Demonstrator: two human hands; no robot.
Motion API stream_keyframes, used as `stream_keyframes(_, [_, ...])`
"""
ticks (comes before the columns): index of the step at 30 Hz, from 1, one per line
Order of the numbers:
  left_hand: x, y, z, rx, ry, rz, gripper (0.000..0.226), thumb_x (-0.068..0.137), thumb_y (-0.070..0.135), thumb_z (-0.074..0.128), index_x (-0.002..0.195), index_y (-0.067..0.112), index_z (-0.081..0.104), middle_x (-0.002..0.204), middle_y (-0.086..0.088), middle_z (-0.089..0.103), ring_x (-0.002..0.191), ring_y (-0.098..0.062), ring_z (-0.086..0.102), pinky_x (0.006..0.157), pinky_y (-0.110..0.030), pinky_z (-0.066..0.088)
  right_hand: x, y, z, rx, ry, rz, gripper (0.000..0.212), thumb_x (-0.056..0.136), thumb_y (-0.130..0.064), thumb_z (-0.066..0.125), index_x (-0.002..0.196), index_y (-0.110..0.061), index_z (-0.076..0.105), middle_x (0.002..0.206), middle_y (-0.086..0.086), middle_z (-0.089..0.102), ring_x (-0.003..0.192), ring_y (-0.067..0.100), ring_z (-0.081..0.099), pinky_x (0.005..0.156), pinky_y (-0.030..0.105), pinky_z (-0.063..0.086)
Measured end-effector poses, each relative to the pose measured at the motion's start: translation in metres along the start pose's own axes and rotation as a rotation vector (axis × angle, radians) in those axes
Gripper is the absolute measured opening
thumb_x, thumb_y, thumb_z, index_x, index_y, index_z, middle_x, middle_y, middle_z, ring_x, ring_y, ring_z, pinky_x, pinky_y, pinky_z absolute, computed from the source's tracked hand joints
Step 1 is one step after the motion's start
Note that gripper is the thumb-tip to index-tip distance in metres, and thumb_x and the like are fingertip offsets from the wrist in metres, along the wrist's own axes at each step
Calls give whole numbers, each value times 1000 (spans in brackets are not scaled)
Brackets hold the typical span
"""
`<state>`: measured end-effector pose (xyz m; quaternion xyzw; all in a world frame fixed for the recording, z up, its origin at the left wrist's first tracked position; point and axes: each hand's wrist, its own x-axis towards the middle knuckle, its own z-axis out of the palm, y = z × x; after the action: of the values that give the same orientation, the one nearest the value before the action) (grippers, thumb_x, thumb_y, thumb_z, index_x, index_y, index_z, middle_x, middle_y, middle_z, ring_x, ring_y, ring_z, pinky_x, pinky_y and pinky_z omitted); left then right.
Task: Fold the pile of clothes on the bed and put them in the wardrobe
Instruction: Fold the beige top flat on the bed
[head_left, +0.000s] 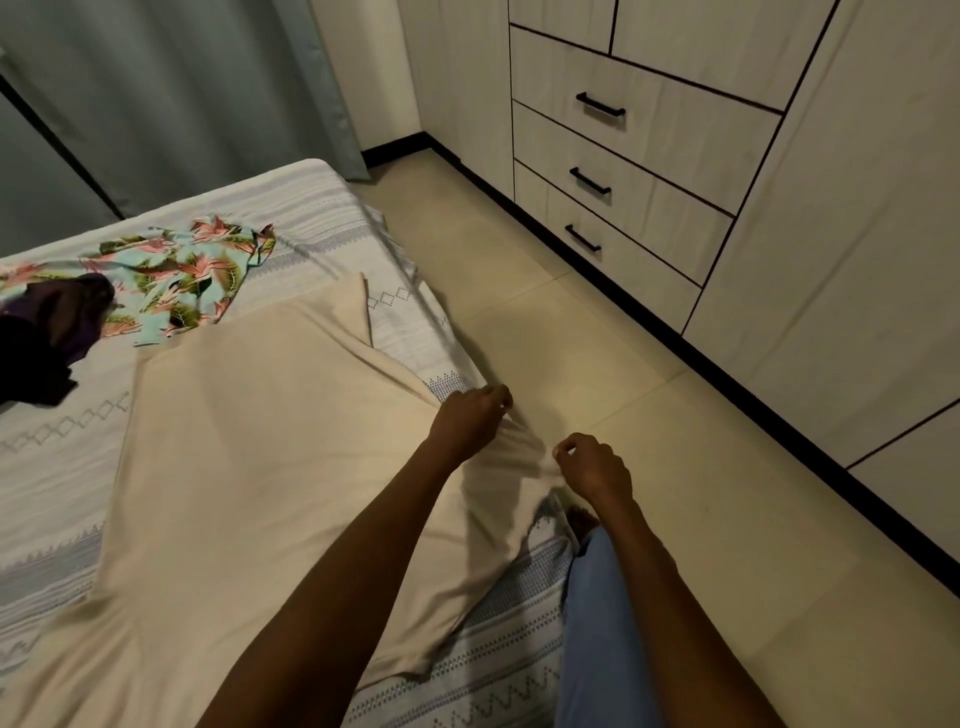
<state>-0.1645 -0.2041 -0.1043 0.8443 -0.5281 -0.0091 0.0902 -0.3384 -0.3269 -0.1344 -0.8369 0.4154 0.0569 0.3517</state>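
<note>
- Head view: a large cream garment (270, 441) lies spread across the bed (322, 218), with its near edge hanging just over the bed's side by the floor (597, 332).
- The left hand (470, 418) has its fingers curled round that edge and pinches the cloth; the fabric bunches into creases under it.
- The right hand (595, 467) sits just beside the same edge with thumb and forefinger drawn together. It seems to nip the cloth, though the contact itself is hard to make out.
- The step looks like taking hold of one edge to start a fold. To do it well, the hands should part along the hem until the cloth between them is taut, then carry it across in one sweep so the creases fall out.
- The far corner (358, 306) is already turned up on itself; it wants flattening before the fold is pressed, or the wrinkle gets locked in.
- The rest of the pile waits further up the bed: a floral garment (176, 275) touching a dark garment (41, 338), both unfolded.
- The wardrobe (831, 260) stands across the floor, its drawers (639, 171) shut, so little of the task appears done.
</note>
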Motion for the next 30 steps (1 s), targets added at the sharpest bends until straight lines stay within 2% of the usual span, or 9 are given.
stream_keyframes(5, [-18,-26,5,115,-31,-142,28,95,37,54,114,20,66,114,-4,65,108,-34,57,88,-41,40,0,-6,11,95,-151,95,70,92,-71,44,138,-19,50,137,9,57,118,30,57,96,36,46])
stream_keyframes(8, [-18,-30,4,172,-113,-173,31,96,41,48,112,23,67,116,-3,62,112,-32,52,92,-40,35,-12,-9,9,57,-271,212,93,83,-87,33,134,-12,52,127,11,63,94,26,64,87,34,49])
stream_keyframes(10, [-17,-26,4,178,-104,-164,29,97,39,47,110,20,65,114,-4,64,111,-33,52,90,-40,34,-17,-9,11,38,-298,222,89,81,-89,36,125,-14,55,114,10,66,77,20,62,79,32,48])
stream_keyframes(13, [-13,-20,4,115,-93,-174,24,99,30,44,113,17,59,111,-5,67,109,-33,54,89,-40,31,-12,-1,24,212,-252,145,70,81,-76,58,112,-14,60,117,12,67,98,28,66,87,38,53])
stream_keyframes(15, [-12,-19,3,-4,-44,-192,20,100,26,43,115,18,55,105,-6,69,105,-32,58,89,-39,30,-10,0,27,507,-113,91,34,91,-47,68,102,-16,60,114,16,69,95,29,67,83,43,57])
stream_keyframes(18, [-15,-23,4,-100,41,-233,17,100,23,44,114,20,53,96,-5,67,98,-31,59,86,-39,32,-11,-1,23,731,121,70,20,95,-31,65,109,-22,55,110,9,68,90,27,67,81,43,57])
stream_keyframes(24, [-23,-24,14,-6,93,-239,22,92,29,61,111,19,60,106,-3,65,99,-33,58,83,-43,40,-7,-2,32,312,47,143,31,96,-26,55,126,-26,46,119,9,63,100,31,63,84,37,51])
stream_keyframes(26, [-28,-28,13,-8,158,-210,21,91,27,63,110,18,62,105,-3,64,98,-33,58,80,-43,42,-8,-8,32,254,158,42,33,97,-21,55,128,-25,48,129,7,57,109,31,59,85,38,48])
stream_keyframes(30, [-32,-46,0,-42,219,-238,25,91,12,59,116,15,63,111,-7,63,98,-36,56,77,-43,44,-3,-34,27,223,240,-197,17,97,-22,53,111,-23,63,116,3,63,106,27,56,84,40,48])
